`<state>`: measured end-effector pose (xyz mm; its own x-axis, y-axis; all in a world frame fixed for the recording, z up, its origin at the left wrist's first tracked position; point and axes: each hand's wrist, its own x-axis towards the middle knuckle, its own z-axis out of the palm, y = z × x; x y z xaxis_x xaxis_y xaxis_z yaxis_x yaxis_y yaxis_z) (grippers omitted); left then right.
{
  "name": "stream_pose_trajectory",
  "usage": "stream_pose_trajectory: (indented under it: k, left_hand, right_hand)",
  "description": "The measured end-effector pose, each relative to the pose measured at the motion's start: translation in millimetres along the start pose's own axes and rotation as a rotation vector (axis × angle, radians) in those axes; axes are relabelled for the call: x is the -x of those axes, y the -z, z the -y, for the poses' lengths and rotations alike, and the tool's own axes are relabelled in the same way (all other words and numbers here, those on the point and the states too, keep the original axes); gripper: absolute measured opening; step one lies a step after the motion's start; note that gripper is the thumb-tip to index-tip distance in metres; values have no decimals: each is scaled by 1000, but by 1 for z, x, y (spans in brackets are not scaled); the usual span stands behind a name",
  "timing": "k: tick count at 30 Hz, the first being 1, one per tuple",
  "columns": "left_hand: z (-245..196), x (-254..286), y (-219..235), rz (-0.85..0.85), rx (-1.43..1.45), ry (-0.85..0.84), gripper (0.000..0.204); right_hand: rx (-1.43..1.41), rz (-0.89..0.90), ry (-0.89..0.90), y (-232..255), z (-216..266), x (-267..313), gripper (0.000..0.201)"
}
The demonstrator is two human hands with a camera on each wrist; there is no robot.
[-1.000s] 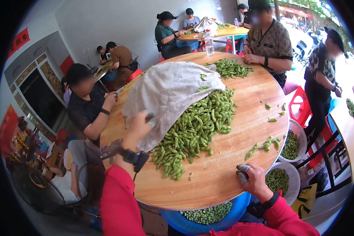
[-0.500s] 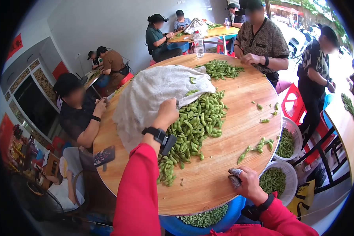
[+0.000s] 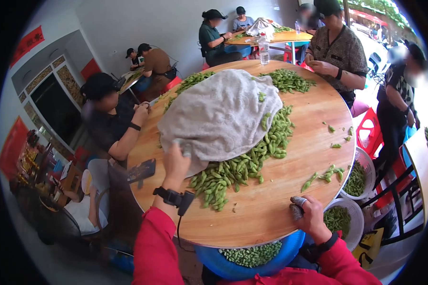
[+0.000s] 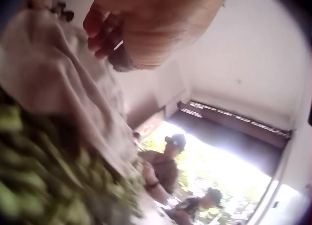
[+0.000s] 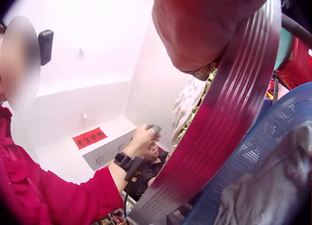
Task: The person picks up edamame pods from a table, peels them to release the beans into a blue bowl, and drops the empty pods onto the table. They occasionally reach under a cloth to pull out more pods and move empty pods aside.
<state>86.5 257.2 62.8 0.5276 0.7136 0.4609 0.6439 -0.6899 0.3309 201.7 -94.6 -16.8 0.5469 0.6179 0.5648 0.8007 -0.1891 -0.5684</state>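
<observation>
In the head view a pale grey cloth (image 3: pixel 223 114) drapes over a heap of green soybean pods (image 3: pixel 228 178); pods show along its front and right edge. My left hand (image 3: pixel 177 164), blurred, is over the cloth's front left edge. The left wrist view shows its fingers loosely bent, with a gap to the thumb and nothing between them; the cloth (image 4: pixel 63 74) lies beside it. My right hand (image 3: pixel 311 216) rests at the table's near right edge, grey covers (image 3: pixel 297 204) on its thumb and a finger. It holds nothing.
Loose pods (image 3: pixel 325 175) lie on the round wooden table (image 3: pixel 266 204). Below its edge stand a blue basin (image 3: pixel 209 261) of shelled beans and white baskets (image 3: pixel 361 213) of pods. A bottle (image 3: pixel 264 50) stands at the back. People sit left and far right.
My left hand went right to the cloth's edge, then back left. The cloth now spreads farther over the front and right of the heap. The right hand has stayed at the table edge.
</observation>
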Motion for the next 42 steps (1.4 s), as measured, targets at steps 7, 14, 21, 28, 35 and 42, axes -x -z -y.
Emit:
stream_pose_trajectory:
  k: [7, 14, 21, 28, 35, 42]
  left_hand:
    - [90, -11, -47, 271, -21, 254, 39]
    - [89, -19, -18, 163, -262, 154, 30]
    - [50, 18, 13, 162, 282, -32, 19]
    - [-8, 46, -11, 395, 476, -336, 24]
    - [-23, 80, -9, 407, 352, -557, 26]
    - [-43, 64, 24, 473, 270, -441, 25]
  right_hand:
    - [14, -21, 26, 0, 2, -1, 20]
    - [29, -4, 11, -1, 1, -1, 20]
    - [10, -18, 18, -4, 0, -1, 19]
    - [8, -13, -2, -2, 3, -1, 18]
    - [20, -3, -8, 1, 3, -1, 18]
    - [25, -1, -16, 0, 4, 1, 17]
